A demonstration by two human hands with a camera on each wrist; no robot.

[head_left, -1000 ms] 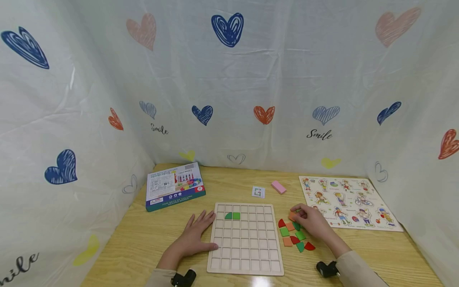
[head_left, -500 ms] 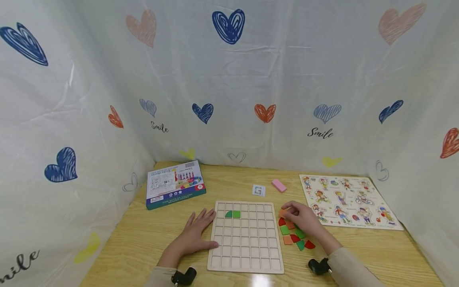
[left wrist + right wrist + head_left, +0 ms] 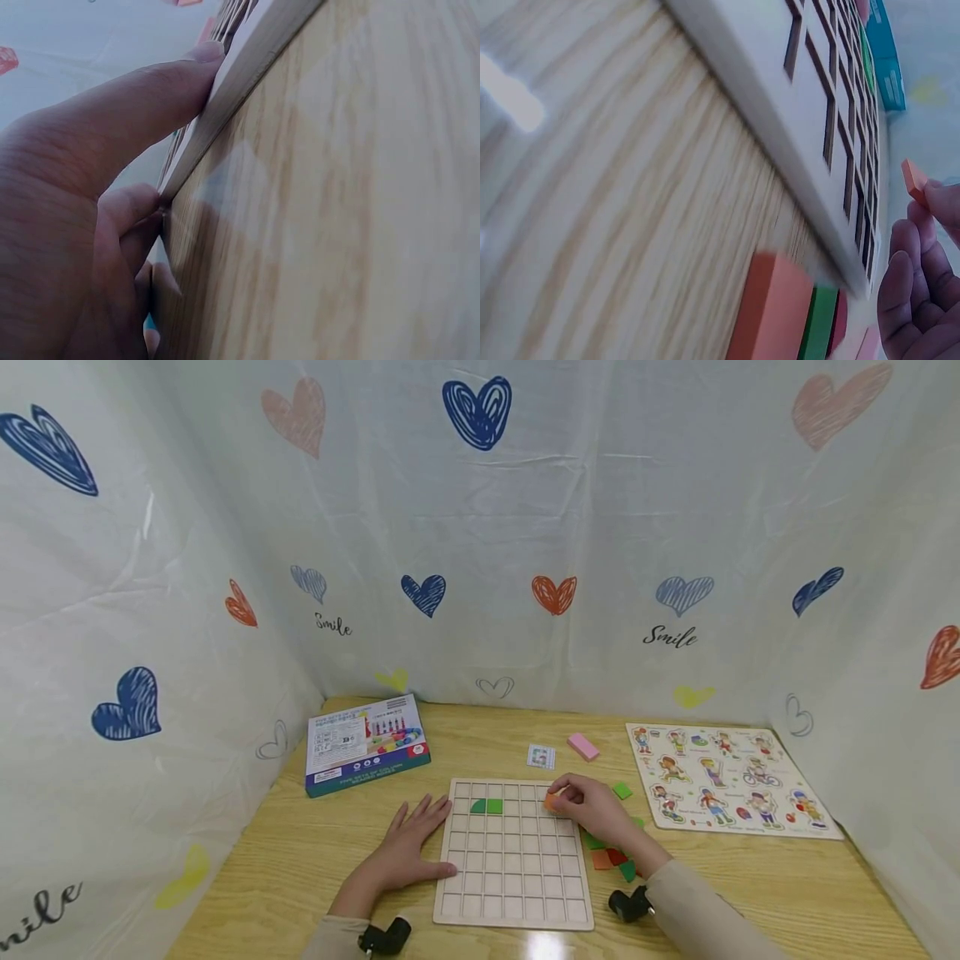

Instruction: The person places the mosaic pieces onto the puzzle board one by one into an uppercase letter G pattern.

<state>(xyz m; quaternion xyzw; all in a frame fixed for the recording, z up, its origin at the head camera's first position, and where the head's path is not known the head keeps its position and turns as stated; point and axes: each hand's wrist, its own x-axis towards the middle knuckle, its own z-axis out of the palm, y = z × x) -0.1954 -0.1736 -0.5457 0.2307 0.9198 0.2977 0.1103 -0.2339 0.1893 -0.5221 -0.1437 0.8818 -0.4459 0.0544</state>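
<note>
Leftward comes your right grip (image 3: 594,810) in the head view, from the loose pieces (image 3: 602,859) to over the board (image 3: 513,885), pinching the orange tile (image 3: 551,802). Left wrist view: your left grip (image 3: 60,195), clasping nothing, thumbs the board's edge. Right wrist view: the tile juts beyond your pinch, probably light, stiff, smooth; hold opposite edges.

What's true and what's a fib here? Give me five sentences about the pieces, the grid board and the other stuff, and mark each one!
1. The right grip pinches an orange piece. True.
2. The left grip pinches a piece too. False: the left grip touches the edge of the grid board.
3. Two green pieces sit side by side in the grid board. True.
4. The box lies right of the grid board. False: the box lies to its left.
5. The small card lies left of the pink block. True.
</note>
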